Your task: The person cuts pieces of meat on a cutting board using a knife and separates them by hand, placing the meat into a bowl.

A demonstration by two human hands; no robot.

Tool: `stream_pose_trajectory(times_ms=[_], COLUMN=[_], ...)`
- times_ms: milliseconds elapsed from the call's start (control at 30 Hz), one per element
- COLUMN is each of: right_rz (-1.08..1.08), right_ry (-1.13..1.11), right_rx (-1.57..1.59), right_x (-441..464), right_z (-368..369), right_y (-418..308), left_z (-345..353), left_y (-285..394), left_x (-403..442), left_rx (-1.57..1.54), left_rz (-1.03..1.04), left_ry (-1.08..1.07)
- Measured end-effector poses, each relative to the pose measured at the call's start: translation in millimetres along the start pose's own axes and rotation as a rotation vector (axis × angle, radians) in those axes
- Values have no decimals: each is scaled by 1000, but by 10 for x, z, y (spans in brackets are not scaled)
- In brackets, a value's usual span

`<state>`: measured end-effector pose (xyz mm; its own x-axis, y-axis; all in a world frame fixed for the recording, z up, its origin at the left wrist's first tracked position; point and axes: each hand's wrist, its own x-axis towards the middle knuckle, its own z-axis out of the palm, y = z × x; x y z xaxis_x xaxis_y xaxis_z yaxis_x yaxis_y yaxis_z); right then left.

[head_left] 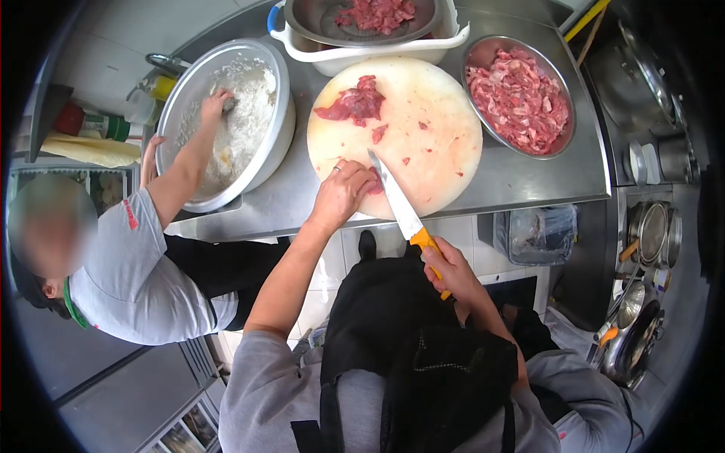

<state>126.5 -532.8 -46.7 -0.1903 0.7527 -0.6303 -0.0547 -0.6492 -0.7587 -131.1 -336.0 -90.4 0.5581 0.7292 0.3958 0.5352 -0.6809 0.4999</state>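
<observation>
A round white cutting board [442,98] lies on the steel counter, with a larger lump of raw meat [355,104] and small scraps on it. My left hand [343,192], a ring on one finger, grips a small piece of raw meat [375,181] near the board's front edge. In my right hand [451,268] is the yellow handle of a kitchen knife [399,196]. The blade points away from me, its tip beside the meat piece at my left fingers. My right fingers are wrapped round the handle.
A metal bowl [572,113] of cut meat stands right of the board. Behind it, a white tub [325,57] carries a metal bowl [302,15] with meat. On the left, a co-worker [151,279] reaches into a large basin [276,143] of white flour-like powder.
</observation>
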Motion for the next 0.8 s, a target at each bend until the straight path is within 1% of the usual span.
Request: stream_pose_trajectory(times_ms=[67,167,300,400,500,567,633,700,800], right_rz=[41,78,72,24,43,95,71,47,8], right_ry=[-17,-31,-30,-33,-32,-15,-34,-49,-51], right_rx=[64,40,46,29,1,-53,-38,-22,-9], right_x=[47,-79,-38,76,22,-87,-16,44,77], right_z=[-1,-46,-53,-32,-49,-61,-79,-91,-76], right_y=[36,121,85,8,52,71,17,7,15], left_z=[22,47,60,73,37,64,90,116,118], left_y=[12,4,13,-4,38,48,35,29,49], left_x=[-14,-20,-38,-37,-24,-31,-45,-35,-41], left_rx=[2,8,1,12,2,1,-2,-14,-21], left_rz=[-4,-11,-21,-18,-3,-12,-21,-4,-8], left_ry=[15,18,22,27,5,16,22,77,80])
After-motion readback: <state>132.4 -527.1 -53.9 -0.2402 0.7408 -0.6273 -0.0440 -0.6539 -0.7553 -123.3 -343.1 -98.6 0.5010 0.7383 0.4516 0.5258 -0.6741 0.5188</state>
